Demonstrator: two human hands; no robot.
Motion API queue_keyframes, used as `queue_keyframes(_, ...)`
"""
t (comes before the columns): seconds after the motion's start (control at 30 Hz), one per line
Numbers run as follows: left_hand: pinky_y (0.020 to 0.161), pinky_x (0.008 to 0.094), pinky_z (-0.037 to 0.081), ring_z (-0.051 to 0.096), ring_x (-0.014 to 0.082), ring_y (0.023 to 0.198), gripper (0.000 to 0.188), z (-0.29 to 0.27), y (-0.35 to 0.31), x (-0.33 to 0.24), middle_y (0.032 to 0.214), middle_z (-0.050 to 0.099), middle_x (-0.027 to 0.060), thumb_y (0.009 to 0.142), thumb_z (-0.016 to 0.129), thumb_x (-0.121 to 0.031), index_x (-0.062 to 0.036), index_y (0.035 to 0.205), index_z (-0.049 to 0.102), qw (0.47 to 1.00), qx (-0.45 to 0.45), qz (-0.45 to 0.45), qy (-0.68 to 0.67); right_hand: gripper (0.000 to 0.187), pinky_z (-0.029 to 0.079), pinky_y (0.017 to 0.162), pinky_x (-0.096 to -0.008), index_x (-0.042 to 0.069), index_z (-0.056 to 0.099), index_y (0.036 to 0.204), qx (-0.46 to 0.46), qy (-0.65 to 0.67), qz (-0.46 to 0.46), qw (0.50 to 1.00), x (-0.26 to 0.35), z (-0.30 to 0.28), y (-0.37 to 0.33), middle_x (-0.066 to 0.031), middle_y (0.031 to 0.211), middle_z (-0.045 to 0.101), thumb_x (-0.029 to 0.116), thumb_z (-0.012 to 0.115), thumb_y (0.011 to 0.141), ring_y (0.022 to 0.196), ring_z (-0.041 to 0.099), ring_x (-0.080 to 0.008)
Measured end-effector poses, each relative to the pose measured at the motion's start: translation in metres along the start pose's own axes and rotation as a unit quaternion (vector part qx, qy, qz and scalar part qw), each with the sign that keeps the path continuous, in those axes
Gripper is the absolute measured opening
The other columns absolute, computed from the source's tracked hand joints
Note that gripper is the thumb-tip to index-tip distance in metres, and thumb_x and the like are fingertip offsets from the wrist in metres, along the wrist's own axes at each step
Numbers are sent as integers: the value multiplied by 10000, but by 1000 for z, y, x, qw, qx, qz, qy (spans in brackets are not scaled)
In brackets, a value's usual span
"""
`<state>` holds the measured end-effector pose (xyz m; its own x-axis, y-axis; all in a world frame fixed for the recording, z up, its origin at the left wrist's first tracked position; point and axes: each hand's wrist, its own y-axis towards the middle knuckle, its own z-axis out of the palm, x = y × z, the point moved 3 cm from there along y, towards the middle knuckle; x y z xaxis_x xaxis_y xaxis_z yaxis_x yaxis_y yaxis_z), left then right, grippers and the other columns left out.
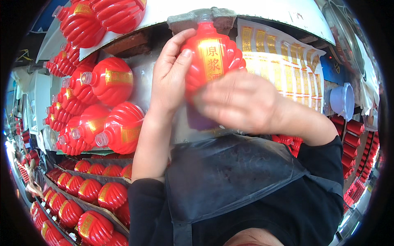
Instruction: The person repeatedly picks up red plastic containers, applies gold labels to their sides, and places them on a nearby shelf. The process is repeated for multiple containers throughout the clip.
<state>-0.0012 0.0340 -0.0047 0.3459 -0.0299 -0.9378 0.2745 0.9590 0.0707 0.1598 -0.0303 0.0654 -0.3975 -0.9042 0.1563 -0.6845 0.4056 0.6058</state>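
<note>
A glossy red ribbed bottle (230, 53) with a clear neck lies in front of me, its neck pointing away and resting on a grey cloth pad (180, 22). Down its front runs a gold label (211, 55) with printed characters. My left hand (169, 74) grips the bottle's left side, thumb on the red surface near the label. Across the lower part of the bottle and the label's bottom end lies my right hand (242, 100), blurred by motion. Its fingertips are smeared, so whether they pinch anything cannot be seen.
A sheet of gold labels (283, 61) lies to the right, beside a pale blue cup (342, 100). Several red bottles (113, 80) are grouped at the left, more in racks (100, 194) below. A white ledge (266, 10) spans the far side.
</note>
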Motion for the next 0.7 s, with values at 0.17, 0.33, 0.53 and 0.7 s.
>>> queue_keyframes(0.17, 1046, 308, 499, 614, 140, 1185, 345, -2, 2, 1, 1324, 639, 98, 1076, 506, -99, 12, 1399, 557, 1000, 6, -7, -28, 199, 617, 777, -356, 54, 747, 974, -53, 72, 80, 993, -2, -5, -9, -100, 995, 765, 69, 782, 780, 930, 760, -244)
queue_keyframes(0.33, 1037, 326, 513, 645, 168, 1168, 295, -11, 19, 6, 1263, 653, 112, 1080, 493, -131, 6, 1330, 572, 997, 8, -75, -36, 217, 609, 747, -366, 79, 762, 981, -89, 37, 66, 993, 2, -2, -27, -81, 975, 774, 70, 786, 766, 916, 767, -243)
queue_keyframes(0.53, 1036, 307, 488, 593, 143, 1188, 306, -5, 11, -2, 1303, 620, 83, 1075, 523, -119, -19, 1364, 527, 996, 39, -62, -42, 341, 592, 769, -415, 49, 665, 1204, -130, 16, 242, 961, -23, -9, -19, -130, 986, 724, 49, 739, 872, 875, 722, -340)
queue_keyframes(0.7, 1126, 344, 444, 537, 184, 1311, 585, 8, -15, -21, 1415, 551, 109, 936, 706, -80, -18, 1453, 440, 998, 60, -3, 28, 319, 599, 812, -339, 26, 707, 1213, -120, -41, 231, 965, -51, -28, 1, -138, 1053, 751, 1, 745, 897, 937, 754, -292)
